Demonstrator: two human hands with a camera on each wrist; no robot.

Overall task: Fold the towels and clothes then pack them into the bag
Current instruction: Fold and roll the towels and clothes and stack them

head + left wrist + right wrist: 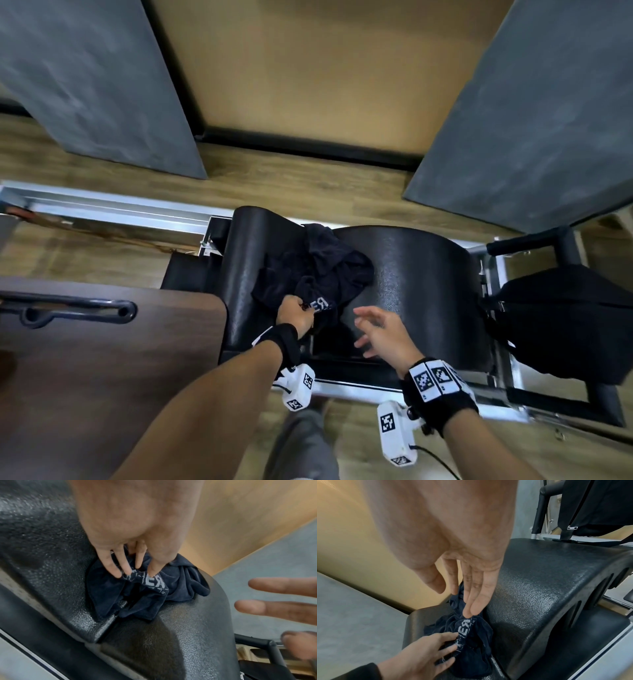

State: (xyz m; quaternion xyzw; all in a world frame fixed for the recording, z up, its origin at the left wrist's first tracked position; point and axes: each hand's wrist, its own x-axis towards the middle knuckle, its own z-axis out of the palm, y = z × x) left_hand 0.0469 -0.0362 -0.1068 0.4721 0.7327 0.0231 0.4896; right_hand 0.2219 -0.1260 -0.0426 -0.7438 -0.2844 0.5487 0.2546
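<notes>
The crumpled garment [318, 274] is dark navy with pale grey block lettering. The curved pad [421, 281] under it is black with a pebbled grain. The bag [561, 318] is black. The floor [308, 185] is brown woodgrain; both wrist straps [440, 394] are black with black-and-white checkered tags.

Floor: wood-look planks [308, 178], light brown, with a black strip where they meet the tan panel.
Wall panel: flat tan surface [325, 61] at the top centre.
Grey slabs: 2 dark grey textured slabs [96, 78] flank the tan panel, 1 on each side.
Bench: black padded, pebbled, arched surface [421, 274] on a silver metal frame [109, 209].
Left furniture: dark brown wood-grain top [113, 359] bearing a black metal handle [68, 310].
Light: even, soft sheen on the padding.
</notes>
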